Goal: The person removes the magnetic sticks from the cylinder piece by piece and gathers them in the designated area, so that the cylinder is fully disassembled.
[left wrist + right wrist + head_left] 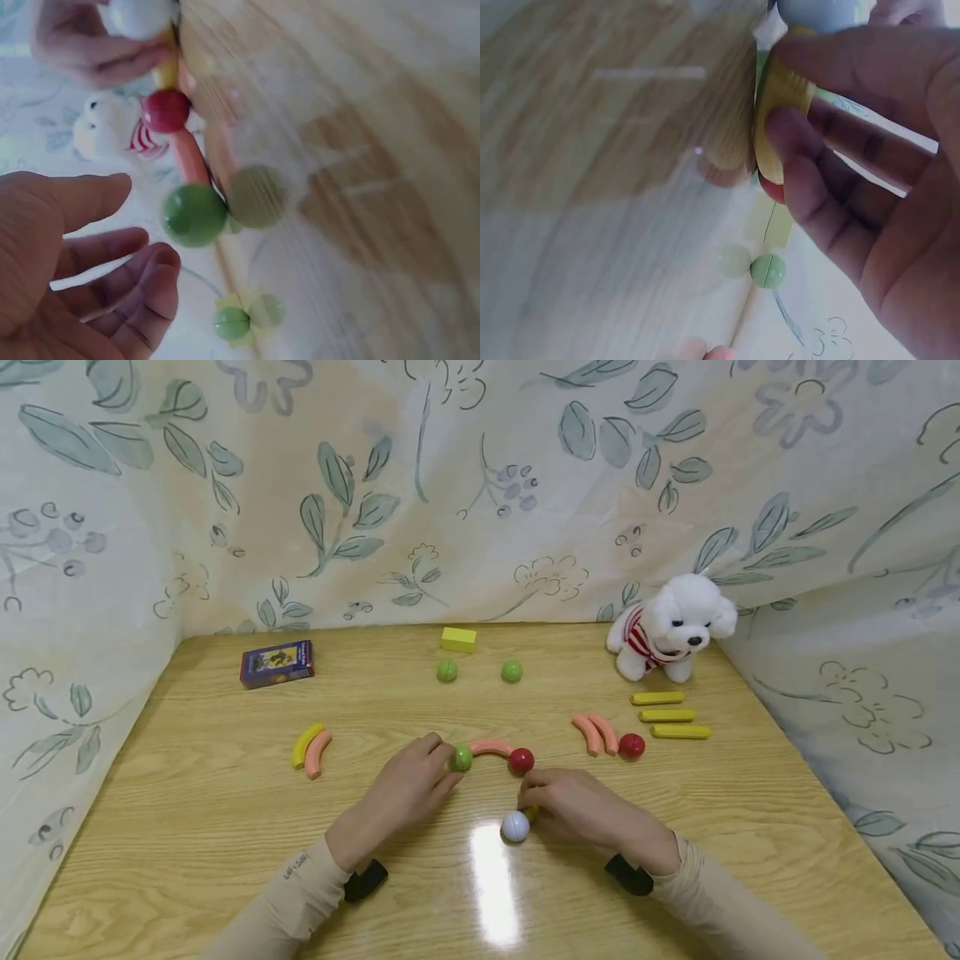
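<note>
My right hand (573,802) pinches a yellow curved stick (778,112) between thumb and fingers, low over the table. A white ball (515,827) is at that stick's near end, and a red ball (521,761) lies by its far end. From the red ball a pink curved stick (491,747) runs left to a green ball (461,757). Beside the green ball is my left hand (408,781). In the left wrist view its fingers (154,289) are loosely bent and apart from that green ball, with nothing between them.
To the left lie a yellow and a pink curved stick (318,754) and a small purple box (277,663). Behind are two green balls (512,671) and a yellow block (459,639). Pink sticks (585,734), a red ball (632,745), yellow sticks (667,716) and a plush dog (667,627) are right.
</note>
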Motion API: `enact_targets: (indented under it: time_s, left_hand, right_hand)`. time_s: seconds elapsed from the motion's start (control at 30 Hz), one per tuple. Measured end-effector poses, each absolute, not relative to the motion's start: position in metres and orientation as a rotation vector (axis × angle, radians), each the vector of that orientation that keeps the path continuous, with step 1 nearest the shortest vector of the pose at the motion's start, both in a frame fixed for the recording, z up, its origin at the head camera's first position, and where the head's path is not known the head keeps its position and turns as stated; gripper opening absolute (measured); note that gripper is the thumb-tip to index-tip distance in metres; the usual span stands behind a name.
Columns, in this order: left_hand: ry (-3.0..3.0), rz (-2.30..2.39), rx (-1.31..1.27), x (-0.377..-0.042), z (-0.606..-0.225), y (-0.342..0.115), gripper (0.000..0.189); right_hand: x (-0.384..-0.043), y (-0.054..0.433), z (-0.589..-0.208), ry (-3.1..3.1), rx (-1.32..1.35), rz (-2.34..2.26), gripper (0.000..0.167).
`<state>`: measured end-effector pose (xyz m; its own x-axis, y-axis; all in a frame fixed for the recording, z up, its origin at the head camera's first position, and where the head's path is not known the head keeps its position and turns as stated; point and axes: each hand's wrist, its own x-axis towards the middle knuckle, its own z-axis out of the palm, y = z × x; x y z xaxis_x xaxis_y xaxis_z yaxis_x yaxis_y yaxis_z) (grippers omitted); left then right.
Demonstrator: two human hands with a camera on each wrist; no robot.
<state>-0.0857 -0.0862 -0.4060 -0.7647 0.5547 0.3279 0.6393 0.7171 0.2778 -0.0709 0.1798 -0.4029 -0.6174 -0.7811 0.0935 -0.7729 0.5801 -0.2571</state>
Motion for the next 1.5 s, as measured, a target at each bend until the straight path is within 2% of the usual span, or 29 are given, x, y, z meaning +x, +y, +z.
enact_targets:
  time_s: [0.23,0.43,0.73,1.03,1.23,1.5]
  left_hand:
    - [-2.732,-0.545,-0.905,-0.095,-0.405,-0.086,0.025]
    - [-2.804,-0.514,-0.881,-0.104,-0.404,-0.081,0.032]
    - [-2.87,-0.49,-0.941,-0.108,-0.412,-0.072,0.029]
    - [-2.825,-0.448,-0.984,-0.11,-0.409,-0.071,0.023]
    - [-2.823,-0.426,-0.941,-0.117,-0.405,-0.077,0.019]
    - [-2.818,-0.469,-0.889,-0.146,-0.393,-0.074,0.018]
  right_hand:
    - [-0.076,0.178,-0.397,2.823,-1.391,-0.533,0.019]
    - [-0.101,0.159,-0.394,3.127,-1.2,-0.493,0.007]
    - [-0.118,0.139,-0.407,3.143,-0.939,-0.213,0.012]
    - [-0.121,0.132,-0.41,3.223,-0.91,-0.114,0.021]
    - [-0.122,0.137,-0.411,3.253,-0.904,-0.117,0.019]
    - [-0.123,0.138,-0.414,3.255,-0.939,-0.117,0.018]
